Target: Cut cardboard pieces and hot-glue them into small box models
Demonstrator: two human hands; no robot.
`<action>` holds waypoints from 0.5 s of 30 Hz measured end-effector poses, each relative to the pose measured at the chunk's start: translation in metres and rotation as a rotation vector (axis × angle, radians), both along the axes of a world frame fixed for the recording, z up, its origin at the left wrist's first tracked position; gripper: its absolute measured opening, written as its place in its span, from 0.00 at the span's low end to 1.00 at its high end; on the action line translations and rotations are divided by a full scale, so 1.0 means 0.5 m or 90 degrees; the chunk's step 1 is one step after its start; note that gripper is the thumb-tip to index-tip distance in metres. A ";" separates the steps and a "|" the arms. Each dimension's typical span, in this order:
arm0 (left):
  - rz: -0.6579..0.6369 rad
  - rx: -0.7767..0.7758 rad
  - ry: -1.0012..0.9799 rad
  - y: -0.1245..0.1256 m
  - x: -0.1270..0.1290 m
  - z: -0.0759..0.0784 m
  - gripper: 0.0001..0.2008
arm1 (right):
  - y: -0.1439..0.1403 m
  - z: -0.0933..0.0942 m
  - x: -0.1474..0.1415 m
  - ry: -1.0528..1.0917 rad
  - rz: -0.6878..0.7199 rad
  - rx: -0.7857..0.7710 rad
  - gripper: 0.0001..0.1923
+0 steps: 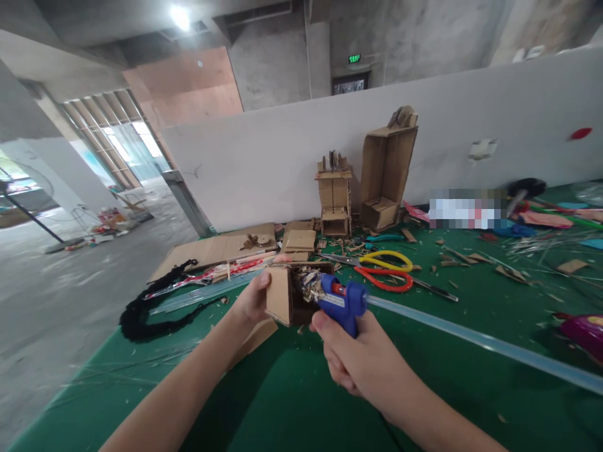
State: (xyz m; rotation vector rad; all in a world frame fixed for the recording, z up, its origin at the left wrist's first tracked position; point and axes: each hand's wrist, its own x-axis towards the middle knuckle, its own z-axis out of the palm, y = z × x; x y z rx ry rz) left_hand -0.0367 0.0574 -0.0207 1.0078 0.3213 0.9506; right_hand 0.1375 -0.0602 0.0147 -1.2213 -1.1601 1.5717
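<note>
Gripping a blue plastic glue gun, right hand aims its nozzle left into the small brown cardboard box, which left hand clasps.

— What colours do I have here?
— I see a blue plastic glue gun with a clear glue stick, a plain brown cardboard box, and a green felt table cover.
— And behind?
— Yellow-handled scissors beside red-handled scissors.
</note>
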 end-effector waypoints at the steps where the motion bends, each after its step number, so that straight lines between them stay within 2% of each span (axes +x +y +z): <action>1: 0.002 0.000 -0.002 -0.002 0.002 0.000 0.27 | 0.001 0.002 -0.007 0.031 0.007 -0.021 0.19; 8: 0.013 0.045 0.029 0.004 -0.013 -0.012 0.35 | 0.000 0.001 -0.018 0.107 0.054 -0.115 0.20; 12: 0.048 0.073 0.045 0.011 -0.024 -0.013 0.35 | -0.005 -0.006 -0.008 0.061 0.093 -0.125 0.18; 15: 0.030 0.088 0.051 0.012 -0.027 -0.008 0.34 | -0.009 -0.002 -0.001 0.025 0.115 -0.150 0.17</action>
